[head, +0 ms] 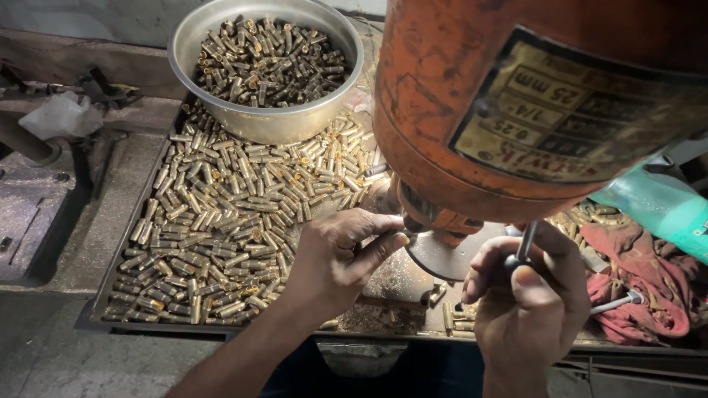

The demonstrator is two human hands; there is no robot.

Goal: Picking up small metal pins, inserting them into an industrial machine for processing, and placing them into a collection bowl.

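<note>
The left hand [335, 254] reaches in under the nose of the big orange, rust-flecked metal drill head [472, 110], thumb and forefinger pinched together at the round grey steel work plate [442, 258]. What they pinch is hidden by the fingertips, so its long axis and heading cannot be told. The right hand [527, 295] is closed in a fist around the black knob of a thin steel feed lever [525, 243], whose rod runs up and slightly right toward the drill head.

Left of the plate, a shallow dark metal tray [99, 313] on the counter holds a thick single layer of short brass tubes [221, 214], dull gold and cylindrical. Most lie on their sides, long axes pointing mostly far-to-near or slanted, with a few crosswise. At the far end of the tray stands a round dented steel bowl [188, 44], heaped with darker, tarnished tubes [269, 63] lying every way.

A few loose tubes lie near the plate's front edge amid gritty metal dust. At the right, a crumpled red cloth [641, 287] lies on the counter, and beyond it a green plastic bottle [664, 206] lies on its side. At the far left sits a crumpled clear plastic bag [59, 114].
</note>
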